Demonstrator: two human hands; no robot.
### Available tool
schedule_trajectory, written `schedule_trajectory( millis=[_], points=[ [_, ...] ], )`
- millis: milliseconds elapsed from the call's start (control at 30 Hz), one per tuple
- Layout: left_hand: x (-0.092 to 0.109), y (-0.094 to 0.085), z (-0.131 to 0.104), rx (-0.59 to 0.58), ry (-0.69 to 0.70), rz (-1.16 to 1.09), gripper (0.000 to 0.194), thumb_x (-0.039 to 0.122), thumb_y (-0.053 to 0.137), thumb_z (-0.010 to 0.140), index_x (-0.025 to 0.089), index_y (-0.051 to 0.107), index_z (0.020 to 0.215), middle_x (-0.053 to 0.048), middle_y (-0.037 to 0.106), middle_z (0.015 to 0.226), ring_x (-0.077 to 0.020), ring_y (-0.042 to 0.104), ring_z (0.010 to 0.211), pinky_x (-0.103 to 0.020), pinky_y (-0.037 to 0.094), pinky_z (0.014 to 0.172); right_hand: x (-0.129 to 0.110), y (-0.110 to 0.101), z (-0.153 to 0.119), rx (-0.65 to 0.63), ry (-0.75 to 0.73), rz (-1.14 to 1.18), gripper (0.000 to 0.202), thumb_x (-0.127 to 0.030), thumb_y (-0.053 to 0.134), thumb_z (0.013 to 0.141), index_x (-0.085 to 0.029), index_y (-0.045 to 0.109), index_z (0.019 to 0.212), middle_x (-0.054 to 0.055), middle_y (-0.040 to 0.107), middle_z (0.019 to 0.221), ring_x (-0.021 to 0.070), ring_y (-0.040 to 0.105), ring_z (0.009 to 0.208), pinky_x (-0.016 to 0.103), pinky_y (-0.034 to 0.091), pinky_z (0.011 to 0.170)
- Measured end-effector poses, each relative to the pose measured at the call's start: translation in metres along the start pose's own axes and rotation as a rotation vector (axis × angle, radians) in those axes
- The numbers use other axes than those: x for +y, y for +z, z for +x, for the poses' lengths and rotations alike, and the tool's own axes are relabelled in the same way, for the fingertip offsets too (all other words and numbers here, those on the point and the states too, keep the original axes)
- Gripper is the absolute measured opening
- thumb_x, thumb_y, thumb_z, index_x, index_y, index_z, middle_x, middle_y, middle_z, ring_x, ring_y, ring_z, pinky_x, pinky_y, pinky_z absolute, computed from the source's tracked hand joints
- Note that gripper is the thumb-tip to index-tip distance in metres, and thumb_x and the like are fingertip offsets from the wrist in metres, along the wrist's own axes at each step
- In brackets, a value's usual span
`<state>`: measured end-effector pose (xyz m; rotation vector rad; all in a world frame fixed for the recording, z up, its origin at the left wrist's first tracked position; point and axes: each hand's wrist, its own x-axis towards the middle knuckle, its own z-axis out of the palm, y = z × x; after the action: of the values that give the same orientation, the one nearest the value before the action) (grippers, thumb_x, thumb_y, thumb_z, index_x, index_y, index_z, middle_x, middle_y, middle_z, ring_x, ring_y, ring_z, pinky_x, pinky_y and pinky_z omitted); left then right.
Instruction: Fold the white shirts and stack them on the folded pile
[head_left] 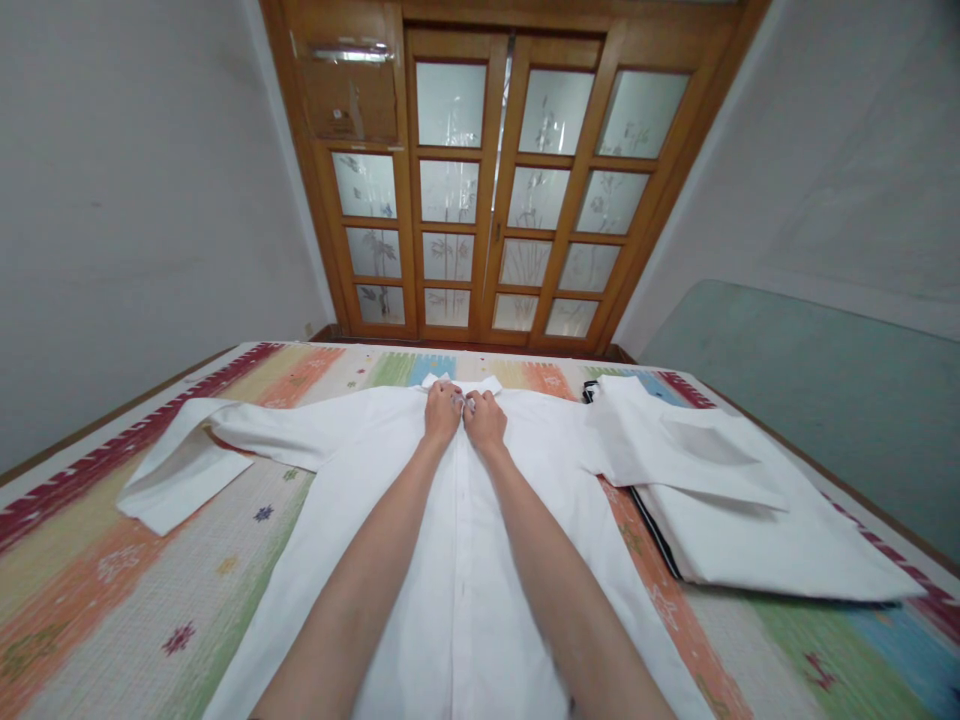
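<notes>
A white button-up shirt (390, 600) lies spread on a patterned cloth, front side up, its collar at the far end. Both sleeves reach outward, the left one bent back toward me. My left hand (442, 412) is closed on the shirt's front edge just below the collar. Close beside it, my right hand (485, 420) pinches the other side of the front at the same height. The small part of fabric between the fingers is mostly hidden. Below the hands, the button strip runs straight toward me between my forearms.
The striped, patterned cloth (180, 570) covers the bed or table. Folded white garments (795, 540) with a black edge are stacked at the right, the shirt's right sleeve lying over them. A pale green board (810, 400) leans at the right wall. Wooden glass doors (480, 230) stand beyond.
</notes>
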<state>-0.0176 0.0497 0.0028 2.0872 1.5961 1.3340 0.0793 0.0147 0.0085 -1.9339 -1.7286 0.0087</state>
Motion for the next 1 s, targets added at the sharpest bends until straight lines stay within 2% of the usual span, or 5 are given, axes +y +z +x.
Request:
schedule_trajectory(
  millis=[333,500,767,933,1000],
  points=[
    [-0.011,0.008,0.013,-0.132,0.002,0.126,0.017,0.016,0.053,0.079,0.018,0.066,0.068,-0.008,0.063,0.08,-0.0215,0.058,0.087,-0.032,0.045,0.084,0.002,0.001,0.002,-0.016,0.068,0.044,0.021,-0.026,0.047,0.091,-0.022,0.064,0.101,0.007,0.058,0.103,0.0185,0.059,0.089,0.027,0.043,0.073],
    [-0.009,0.008,0.02,-0.183,0.036,0.2,0.013,0.016,0.054,0.08,0.016,0.065,0.073,-0.011,0.064,0.08,-0.0237,0.06,0.088,-0.031,0.046,0.082,0.003,0.002,0.003,-0.01,0.054,0.039,0.021,-0.025,0.045,0.091,-0.022,0.064,0.1,0.007,0.057,0.104,0.0181,0.058,0.087,0.027,0.043,0.073],
    [0.004,-0.012,0.001,-0.057,0.132,0.284,0.042,0.009,0.05,0.08,0.013,0.053,0.122,-0.019,0.05,0.131,-0.0314,0.044,0.122,-0.043,0.033,0.103,-0.001,-0.002,0.001,0.03,0.088,0.017,0.019,-0.025,0.05,0.086,-0.019,0.059,0.102,0.007,0.058,0.104,0.0192,0.058,0.09,0.027,0.043,0.072],
    [-0.005,-0.018,-0.013,-0.235,0.123,0.298,0.024,0.014,0.045,0.085,0.015,0.065,0.099,-0.017,0.066,0.105,-0.0293,0.056,0.11,-0.042,0.039,0.098,-0.001,0.002,0.003,0.002,0.089,-0.038,0.017,-0.027,0.052,0.084,-0.017,0.06,0.096,0.01,0.062,0.099,0.0211,0.059,0.091,0.028,0.043,0.075],
    [-0.009,-0.02,-0.025,-0.266,0.134,0.298,0.025,0.019,0.046,0.086,0.016,0.064,0.104,-0.016,0.065,0.113,-0.0273,0.055,0.115,-0.04,0.038,0.1,-0.001,0.005,0.004,-0.004,0.074,-0.062,0.018,-0.025,0.05,0.086,-0.015,0.061,0.096,0.011,0.062,0.099,0.0214,0.059,0.092,0.028,0.044,0.077]
  ],
)
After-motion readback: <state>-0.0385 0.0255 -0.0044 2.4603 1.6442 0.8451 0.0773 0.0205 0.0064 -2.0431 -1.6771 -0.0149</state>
